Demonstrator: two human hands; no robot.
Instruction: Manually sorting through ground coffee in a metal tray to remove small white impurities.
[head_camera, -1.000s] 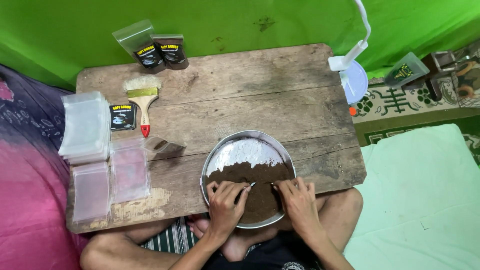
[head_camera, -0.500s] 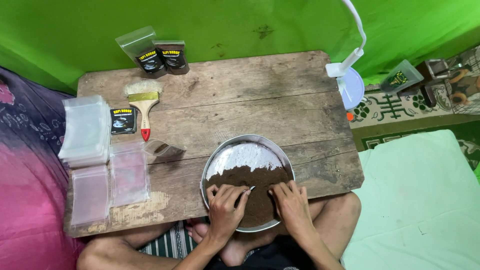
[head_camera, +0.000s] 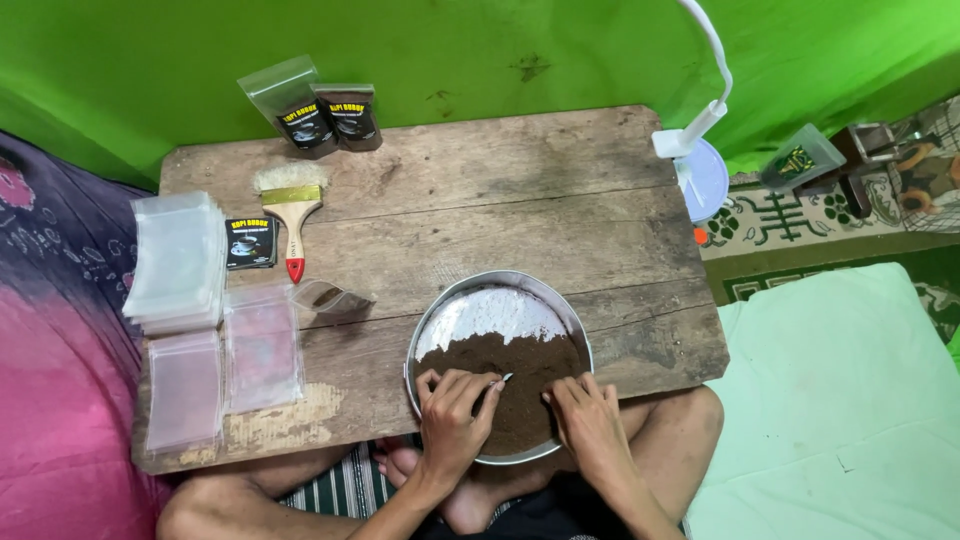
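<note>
Both in metal pan (head_camera: 432, 330) on desk (head_camera: 560, 190). Left hand (head_camera: 452, 418) pinching small spoon (head_camera: 498, 383) in brown powder (head_camera: 535, 365); right hand (head_camera: 590, 425) spread flat on it. Two pouches (head_camera: 325, 115) filled, empty bags (head_camera: 180, 260) stacked unused.

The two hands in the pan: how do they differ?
The left hand is curled and pinches a small pale tool in the brown powder; the right hand lies flatter, fingers spread, holding nothing I can see. The left hand sits nearer the pan's middle, the right hand nearer its rim. Both are bare and touch the powder.

Barely visible under left hand (head_camera: 452, 418): a small pale tool, kind unclear. Beneath both hands, near pan (head_camera: 432, 330) rim hidden; forearms cut off below.
</note>
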